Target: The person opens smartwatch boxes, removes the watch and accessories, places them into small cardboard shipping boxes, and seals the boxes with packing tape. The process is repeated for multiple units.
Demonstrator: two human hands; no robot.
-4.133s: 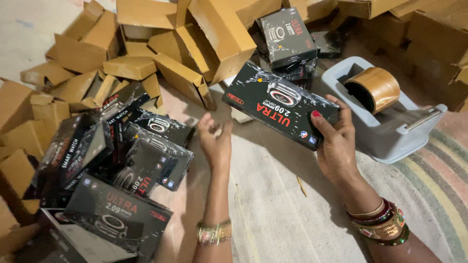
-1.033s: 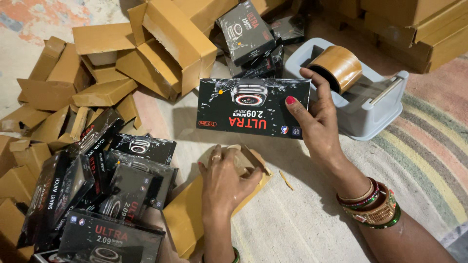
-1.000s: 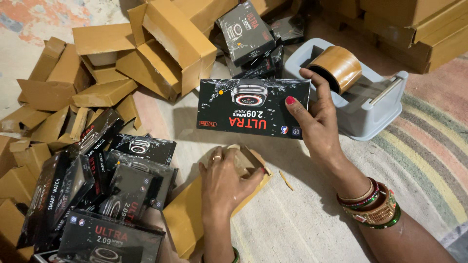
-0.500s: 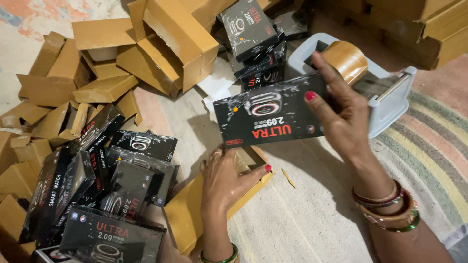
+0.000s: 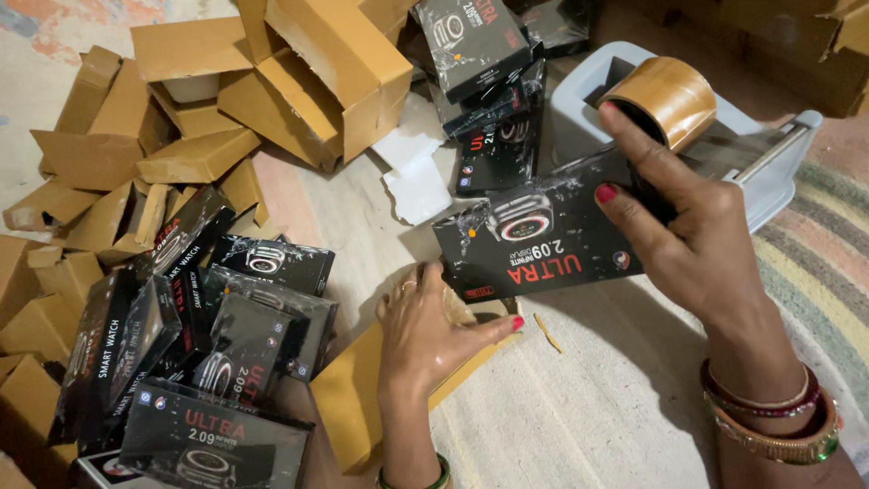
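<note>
Head view, looking down on a floor covered by a pale mat (image 5: 579, 426), with a striped rug (image 5: 815, 272) along its right edge. At the near edge, the left hand (image 5: 430, 330) lies palm down with fingers spread flat on a flattened tan cardboard box (image 5: 358, 398), pressing on it rather than gripping it. At the near left, a heap of black shrink-wrapped smartwatch boxes (image 5: 199, 344) leans together, one lying flat at the near-left corner. To the right, the right hand (image 5: 697, 240), its wrist ringed with bangles (image 5: 769, 417), holds a black smartwatch box (image 5: 539, 244) by its right end: fingers are laid over the top face and closed on it, the thumb hidden behind. This box is raised above the mat, tilted, its near-left corner just above the left hand's fingertips and its right end just in front of the tape dispenser. Beyond the right hand stands a grey tape dispenser (image 5: 769, 181) carrying a roll of brown packing tape (image 5: 665, 95). Further back at centre lies a second stack of black smartwatch boxes (image 5: 480, 63), with white foam pieces (image 5: 412, 167) beside it. Folded tan cardboard cartons (image 5: 299, 72) fill the far left and far edge.
</note>
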